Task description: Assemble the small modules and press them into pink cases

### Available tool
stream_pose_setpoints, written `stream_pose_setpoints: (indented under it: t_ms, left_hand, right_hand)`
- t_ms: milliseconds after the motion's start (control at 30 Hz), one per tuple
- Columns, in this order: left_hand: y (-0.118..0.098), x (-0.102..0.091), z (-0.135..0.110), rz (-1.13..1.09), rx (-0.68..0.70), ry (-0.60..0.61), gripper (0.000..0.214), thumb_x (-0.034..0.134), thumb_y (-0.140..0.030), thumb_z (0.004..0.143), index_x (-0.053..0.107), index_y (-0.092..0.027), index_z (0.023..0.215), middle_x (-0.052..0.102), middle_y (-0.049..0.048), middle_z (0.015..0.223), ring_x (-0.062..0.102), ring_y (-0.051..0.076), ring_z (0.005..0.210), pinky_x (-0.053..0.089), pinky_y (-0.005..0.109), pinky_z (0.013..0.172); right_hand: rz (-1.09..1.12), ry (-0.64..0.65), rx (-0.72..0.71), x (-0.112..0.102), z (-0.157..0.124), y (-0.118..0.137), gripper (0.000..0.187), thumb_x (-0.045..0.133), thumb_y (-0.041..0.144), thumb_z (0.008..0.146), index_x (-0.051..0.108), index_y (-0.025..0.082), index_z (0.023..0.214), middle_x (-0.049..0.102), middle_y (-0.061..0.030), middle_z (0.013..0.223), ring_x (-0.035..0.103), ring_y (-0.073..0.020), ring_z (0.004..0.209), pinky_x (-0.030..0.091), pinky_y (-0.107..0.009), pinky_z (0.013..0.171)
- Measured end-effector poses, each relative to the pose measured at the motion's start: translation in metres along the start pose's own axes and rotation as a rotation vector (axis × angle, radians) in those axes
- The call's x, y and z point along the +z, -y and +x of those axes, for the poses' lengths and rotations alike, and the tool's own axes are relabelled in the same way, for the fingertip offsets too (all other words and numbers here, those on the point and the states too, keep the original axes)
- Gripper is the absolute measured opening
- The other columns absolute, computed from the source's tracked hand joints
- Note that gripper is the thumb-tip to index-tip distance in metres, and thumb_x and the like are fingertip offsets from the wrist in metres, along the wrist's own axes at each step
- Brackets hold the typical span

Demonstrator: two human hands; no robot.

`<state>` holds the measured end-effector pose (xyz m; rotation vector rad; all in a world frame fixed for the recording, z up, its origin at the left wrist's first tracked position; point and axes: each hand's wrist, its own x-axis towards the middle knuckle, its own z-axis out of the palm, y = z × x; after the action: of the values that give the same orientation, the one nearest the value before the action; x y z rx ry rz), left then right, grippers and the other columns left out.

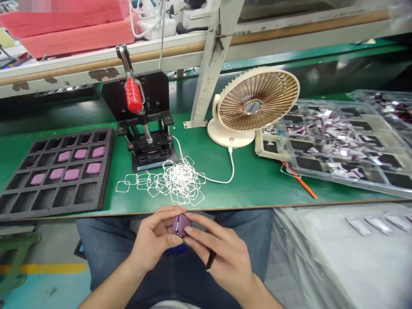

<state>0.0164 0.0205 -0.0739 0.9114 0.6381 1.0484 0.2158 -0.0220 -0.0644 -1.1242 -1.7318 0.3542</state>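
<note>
L hand (pixel 152 240) & R hand (pixel 227 253) grip purple case (pixel 183 223) betw. them, prob. to steady it; white rings (pixel 182 180) lie on bench (pixel 254 180), prob. for easy reach.

The bench (pixel 251 184) is viewed from the head, forward and down — left hand (pixel 151 240) and right hand (pixel 228 257) close, lower centre.

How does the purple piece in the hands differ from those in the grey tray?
The held piece is between the left hand and right hand; the tray pieces sit in the grey tray. The held piece is tilted, side showing; the tray pieces lie flat. All are purple.
</note>
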Motion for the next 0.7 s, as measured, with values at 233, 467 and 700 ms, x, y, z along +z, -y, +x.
stream_pose_setpoints:
  t_ms: [233, 467, 700]
  left_hand:
    - [-0.0024, 0.0001, -0.0001, 0.006, 0.033, -0.023, 0.048, 0.097, -0.021, 0.078, 0.083, -0.028, 0.123, 0.074, 0.0093, 0.133, 0.072, 0.026, 0.126, 0.058, 0.031, 0.109]
    - [-0.0023, -0.0006, -0.0013, 0.008, 0.029, -0.029, 0.05, 0.098, -0.02, 0.076, 0.084, -0.028, 0.123, 0.074, 0.0096, 0.132, 0.074, 0.027, 0.124, 0.059, 0.032, 0.109]
    - [-0.0017, -0.001, -0.0008, 0.01, 0.02, -0.048, 0.05, 0.099, -0.02, 0.074, 0.084, -0.028, 0.122, 0.074, 0.0102, 0.131, 0.075, 0.028, 0.121, 0.061, 0.034, 0.106]
  right_hand:
    - [0.012, 0.019, -0.023, 0.0, 0.0026, 0.0051, 0.024, 0.072, 0.016, 0.105, 0.079, 0.025, 0.126, 0.074, -0.0094, 0.135, 0.072, -0.0101, 0.073, 0.057, -0.025, 0.067]
    - [0.013, 0.023, -0.031, 0.0013, 0.0012, 0.0044, 0.026, 0.071, 0.012, 0.105, 0.078, 0.024, 0.127, 0.072, -0.0105, 0.137, 0.072, -0.0101, 0.076, 0.057, -0.025, 0.068]
    - [-0.014, 0.027, -0.048, 0.0025, -0.0037, 0.0001, 0.028, 0.069, 0.012, 0.105, 0.078, 0.025, 0.129, 0.072, -0.0102, 0.137, 0.071, -0.0094, 0.073, 0.057, -0.025, 0.067]
